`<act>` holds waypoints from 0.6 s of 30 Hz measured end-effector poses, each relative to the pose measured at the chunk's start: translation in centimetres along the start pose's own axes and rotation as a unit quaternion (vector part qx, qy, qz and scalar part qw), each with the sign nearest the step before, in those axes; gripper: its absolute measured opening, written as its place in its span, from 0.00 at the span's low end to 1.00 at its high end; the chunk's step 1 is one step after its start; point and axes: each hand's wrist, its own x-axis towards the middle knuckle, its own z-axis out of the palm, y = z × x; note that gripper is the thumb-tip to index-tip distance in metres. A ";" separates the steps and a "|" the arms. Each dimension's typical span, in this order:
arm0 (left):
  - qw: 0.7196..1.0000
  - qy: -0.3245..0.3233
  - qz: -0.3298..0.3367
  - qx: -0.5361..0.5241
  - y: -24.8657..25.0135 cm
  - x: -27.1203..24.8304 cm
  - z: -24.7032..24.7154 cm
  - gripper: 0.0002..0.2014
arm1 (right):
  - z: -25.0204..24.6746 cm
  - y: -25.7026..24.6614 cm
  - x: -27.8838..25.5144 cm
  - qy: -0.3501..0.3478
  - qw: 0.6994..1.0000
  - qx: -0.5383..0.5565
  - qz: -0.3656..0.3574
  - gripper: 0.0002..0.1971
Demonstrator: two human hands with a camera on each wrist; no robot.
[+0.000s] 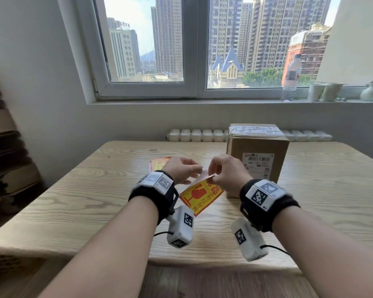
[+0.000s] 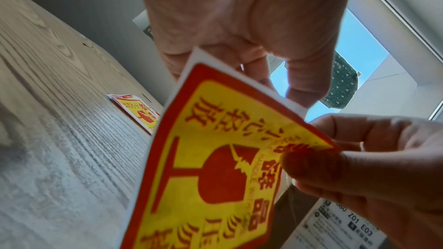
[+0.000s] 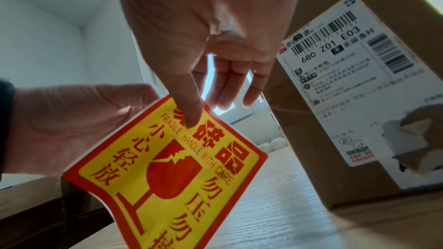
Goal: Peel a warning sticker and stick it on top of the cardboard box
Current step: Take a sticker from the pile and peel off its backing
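A red and yellow warning sticker (image 1: 200,196) (image 2: 210,168) (image 3: 172,168) on white backing paper hangs above the wooden table (image 1: 95,190), held by both hands. My left hand (image 1: 194,171) (image 2: 280,84) pinches the backing's upper edge. My right hand (image 1: 213,177) (image 3: 203,111) pinches the sticker's top corner between thumb and fingers; that corner is lifted a little off the backing. The cardboard box (image 1: 256,147) (image 3: 359,158) stands upright just behind and right of my right hand, a white shipping label (image 1: 257,163) on its near face. Its taped top is bare.
A small stack of the same stickers (image 1: 159,163) (image 2: 139,113) lies on the table behind my left hand. A radiator (image 1: 202,135) runs along the wall past the table's far edge. On the windowsill stand a bottle (image 1: 291,78) and cups (image 1: 323,91).
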 end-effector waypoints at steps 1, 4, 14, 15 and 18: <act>1.000 0.001 0.007 -0.017 0.1 0.0 0.1 0.04 | 0.0 0.0 0.0 0.002 1.000 0.002 0.002 0.09; 0.996 0.019 0.028 -0.082 0.4 -0.1 0.4 0.09 | 0.0 0.2 0.1 0.019 1.000 -0.002 -0.001 0.13; 0.973 0.130 0.036 -0.187 0.5 0.2 -0.3 0.13 | 0.0 1.6 -0.6 0.013 0.999 0.013 0.029 0.10; 0.975 0.147 0.026 -0.165 0.3 0.2 -0.5 0.11 | -0.1 1.6 -0.6 0.008 0.999 0.015 0.032 0.10; 0.973 0.210 -0.028 -0.090 -1.2 0.4 -1.9 0.05 | -0.4 1.8 -0.6 0.001 0.999 0.017 0.041 0.08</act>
